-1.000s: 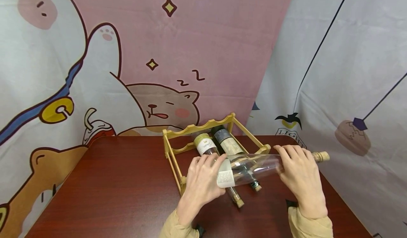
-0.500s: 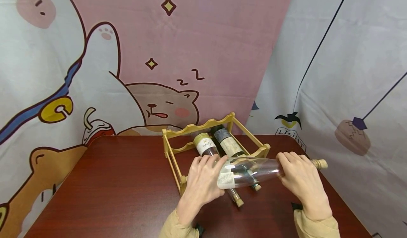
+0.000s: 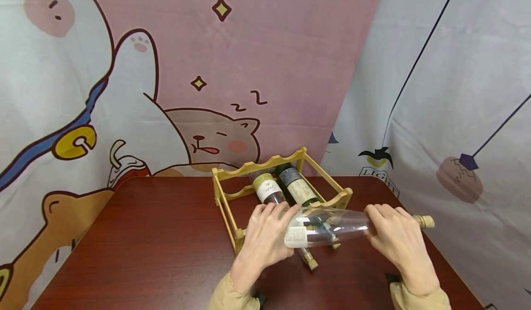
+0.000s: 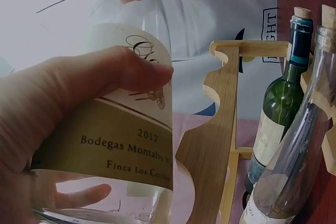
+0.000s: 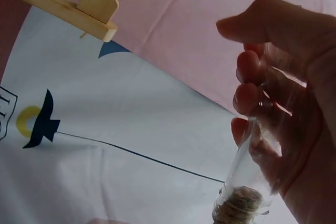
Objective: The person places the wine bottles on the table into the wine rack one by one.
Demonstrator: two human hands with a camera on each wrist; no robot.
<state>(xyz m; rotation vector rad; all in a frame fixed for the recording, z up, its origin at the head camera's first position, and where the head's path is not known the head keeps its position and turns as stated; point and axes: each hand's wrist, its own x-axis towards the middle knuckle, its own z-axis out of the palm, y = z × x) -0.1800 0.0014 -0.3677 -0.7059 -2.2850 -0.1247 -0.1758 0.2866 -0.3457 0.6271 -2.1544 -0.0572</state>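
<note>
Both hands hold a clear glass wine bottle (image 3: 332,227) sideways above the table, in front of a wooden rack. My left hand (image 3: 267,234) grips its labelled base end; in the left wrist view the thumb (image 4: 131,69) lies across the cream and olive label (image 4: 126,145). At the neck end, my right hand (image 3: 398,238) wraps its fingers round the glass. A cork (image 5: 239,205) plugs the mouth, sticking out beyond the right hand. Two more corked bottles lie in the rack (image 3: 344,195): a clear one with a white label (image 3: 268,188) and a dark green one (image 4: 281,103).
The rack stands on a dark red-brown table (image 3: 166,227), its wavy rails (image 4: 210,135) facing up with bottle-sized notches. Behind it hangs a cartoon-printed cloth (image 3: 290,70), which also runs along the right side of the table.
The bottle's neck end has dipped slightly. My right hand has moved a little to the right and down along it, while the left hand has stayed nearly in place.
</note>
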